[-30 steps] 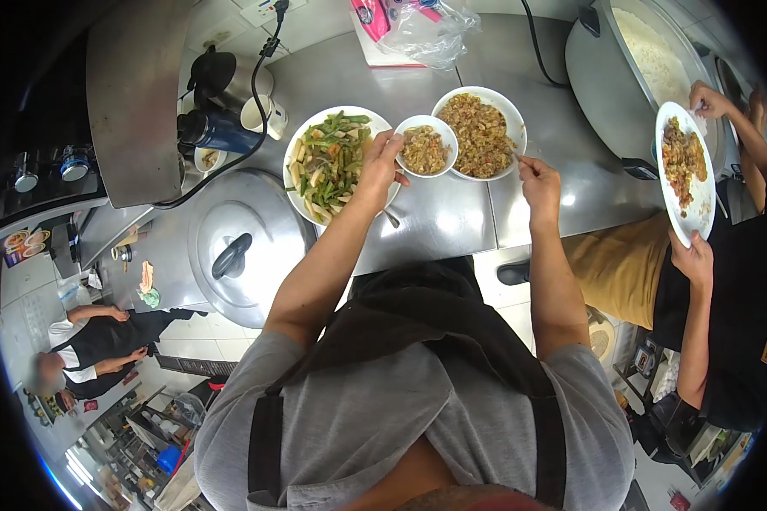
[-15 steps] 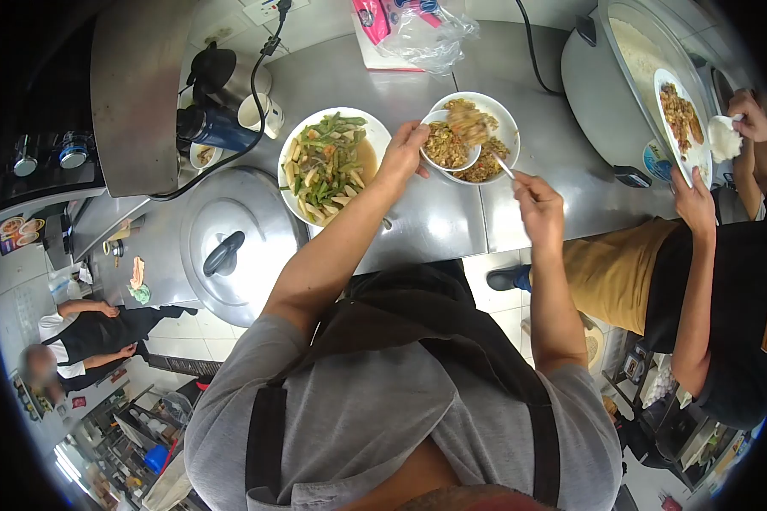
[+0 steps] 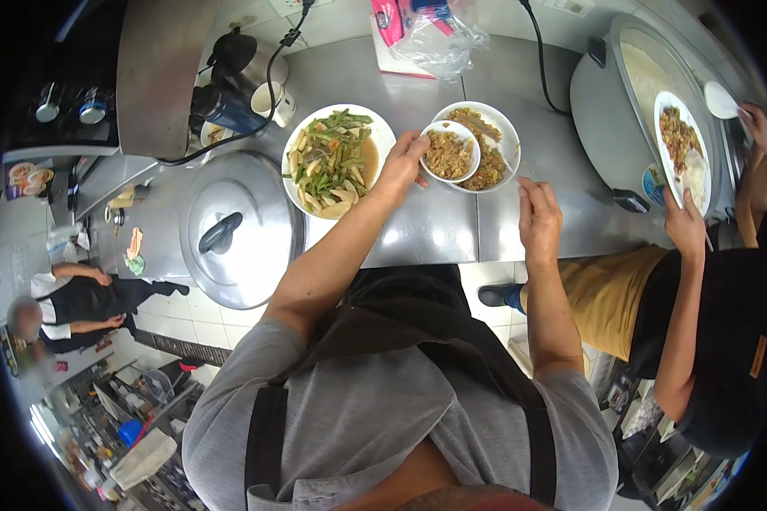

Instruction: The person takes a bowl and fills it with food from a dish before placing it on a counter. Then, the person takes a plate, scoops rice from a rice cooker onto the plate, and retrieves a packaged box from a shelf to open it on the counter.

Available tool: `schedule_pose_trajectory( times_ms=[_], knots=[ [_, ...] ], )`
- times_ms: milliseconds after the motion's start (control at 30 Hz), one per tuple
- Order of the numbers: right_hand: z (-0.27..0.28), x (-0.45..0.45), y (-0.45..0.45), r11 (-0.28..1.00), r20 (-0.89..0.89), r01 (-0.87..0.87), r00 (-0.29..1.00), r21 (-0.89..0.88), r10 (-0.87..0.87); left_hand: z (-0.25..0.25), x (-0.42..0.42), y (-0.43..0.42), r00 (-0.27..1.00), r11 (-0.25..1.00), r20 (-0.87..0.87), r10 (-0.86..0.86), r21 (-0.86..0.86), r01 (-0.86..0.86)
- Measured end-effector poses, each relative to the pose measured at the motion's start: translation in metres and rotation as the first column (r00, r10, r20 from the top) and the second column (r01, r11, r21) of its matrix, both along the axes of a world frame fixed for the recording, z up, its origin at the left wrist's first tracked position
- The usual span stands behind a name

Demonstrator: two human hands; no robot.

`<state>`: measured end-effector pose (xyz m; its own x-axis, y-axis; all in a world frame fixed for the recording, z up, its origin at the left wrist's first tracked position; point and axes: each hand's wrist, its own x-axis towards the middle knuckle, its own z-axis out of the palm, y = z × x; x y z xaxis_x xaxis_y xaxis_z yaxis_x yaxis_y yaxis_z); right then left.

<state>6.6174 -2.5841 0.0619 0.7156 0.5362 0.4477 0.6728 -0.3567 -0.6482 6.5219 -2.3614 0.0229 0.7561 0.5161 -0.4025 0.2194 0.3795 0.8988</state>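
My left hand (image 3: 402, 169) grips the rim of a small white bowl (image 3: 474, 176) filled with chopped, browned food (image 3: 448, 154). The bowl is held over the left part of a larger white plate (image 3: 513, 136) with similar food in it. At the plate's lower right edge my right hand (image 3: 540, 213) is closed in a pinch on a spoon, most of which is hard to make out. Left of the bowl, near my left forearm, stands a white plate (image 3: 293, 194) of green vegetables and pale slices in broth (image 3: 337, 162).
A big pot lid (image 3: 251, 200) lies at left, near a mug (image 3: 273, 102) and a blue flask (image 3: 226, 109). At right a rice cooker (image 3: 592, 119) stands by a co-worker holding a plate (image 3: 675, 175) and a rice paddle (image 3: 721, 100). A plastic bag (image 3: 443, 51) is behind.
My right hand has drawn slightly down, and the spoon's blurred stirring over the bowl has ended. My left hand keeps the bowl. The co-worker's rice is now on their plate.
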Motion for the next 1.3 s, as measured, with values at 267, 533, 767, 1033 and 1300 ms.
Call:
schedule_pose_trajectory(
  times_ms=[267,533,767,1033,1300],
  knots=[
    [-0.024,0.018,-0.047,0.956,-0.198,-0.202,0.967,-0.213,0.160,0.008,-0.077,0.011,0.951,0.951,-0.011,0.308,-0.008,-0.308],
    [-0.051,0.037,-0.012,0.957,0.067,-0.133,0.986,-0.257,0.155,0.020,-0.151,0.007,0.895,0.900,0.104,0.435,-0.068,-0.430],
    [-0.102,0.026,0.011,0.929,-0.125,0.015,0.990,-0.370,-0.066,0.037,-0.265,0.006,0.732,0.767,0.248,0.635,-0.087,-0.636],
    [-0.072,-0.048,0.015,0.987,0.123,0.041,0.992,-0.155,-0.022,0.053,-0.481,-0.046,0.435,0.435,0.089,0.896,0.026,-0.900],
    [-0.052,-0.338,0.098,0.883,0.067,-0.420,0.907,0.209,0.416,0.049,-0.686,-0.132,0.081,0.083,0.107,0.991,-0.017,-0.996]
  ],
)
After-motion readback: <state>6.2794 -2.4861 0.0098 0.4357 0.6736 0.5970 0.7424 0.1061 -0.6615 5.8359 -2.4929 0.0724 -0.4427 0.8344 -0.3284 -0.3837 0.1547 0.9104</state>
